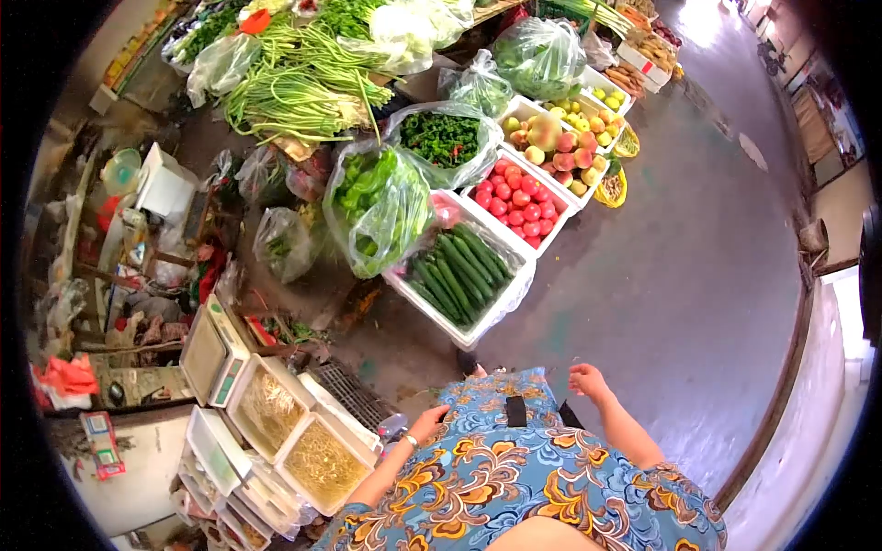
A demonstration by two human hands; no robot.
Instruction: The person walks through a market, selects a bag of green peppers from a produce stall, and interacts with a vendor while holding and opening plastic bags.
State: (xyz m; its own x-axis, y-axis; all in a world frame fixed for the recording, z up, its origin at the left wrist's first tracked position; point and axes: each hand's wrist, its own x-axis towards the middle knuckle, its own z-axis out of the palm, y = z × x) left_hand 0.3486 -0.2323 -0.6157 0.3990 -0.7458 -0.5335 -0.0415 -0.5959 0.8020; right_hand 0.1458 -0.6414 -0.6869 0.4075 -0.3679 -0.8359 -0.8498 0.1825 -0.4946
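So this person is standing at a veg stall, both hands down by their sides. The right hand (588, 379) hangs half-open with the fingers loosely curled, nothing in it that I can see. The left hand (429, 421) has a band round the wrist and sits right by the blue patterned clothing (478, 464) — can't tell from here whether its fingers are pinching anything.

Closest produce to both hands is the white foam box (501, 326) packed with long green cucumbers (459, 275), so I'll use that box as my marker. Just beyond it is a box of red tomatoes (519, 200), then peaches (570, 158) further on past those. Up against its left side is a clear plastic bag (378, 209) of leafy greens, with an open bag of dark greens (443, 138) flecked with red behind. Long green stalks (303, 87) are heaped well beyond the box, off to the left. Nearer the person, also left of it, there's a weighing scale (213, 351) beside two tubs of pale, stringy stuff (323, 459).
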